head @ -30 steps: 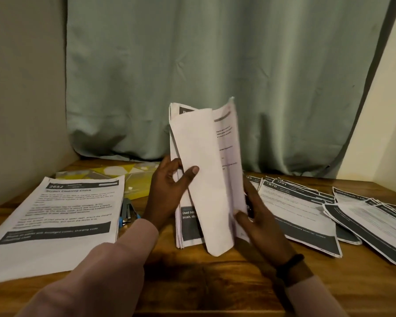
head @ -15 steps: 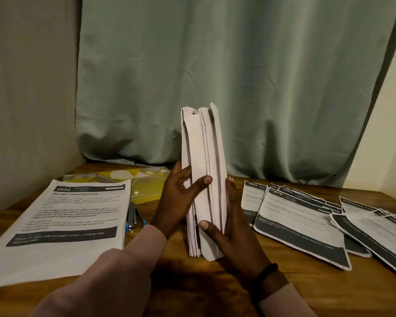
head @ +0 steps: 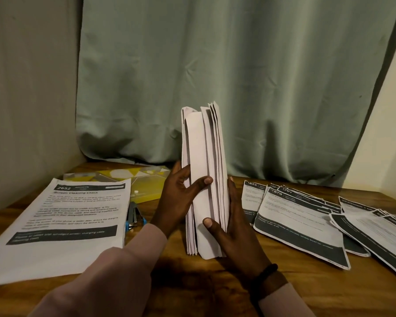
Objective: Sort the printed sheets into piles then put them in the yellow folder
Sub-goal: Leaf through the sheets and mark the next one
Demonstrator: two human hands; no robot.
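At the left edge of the wooden table [head: 306, 294] lies one pile of printed sheets [head: 62, 220], with one yellow folder [head: 133, 181] behind it and one blue stapler [head: 134, 217] beside it. In the middle, the left hand [head: 178, 202] and right hand [head: 236, 236] clasp one upright bundle of sheets [head: 204, 179], thumbs across its near face. Fanned sheets [head: 306, 220] lie toward the right edge; their number is unclear.
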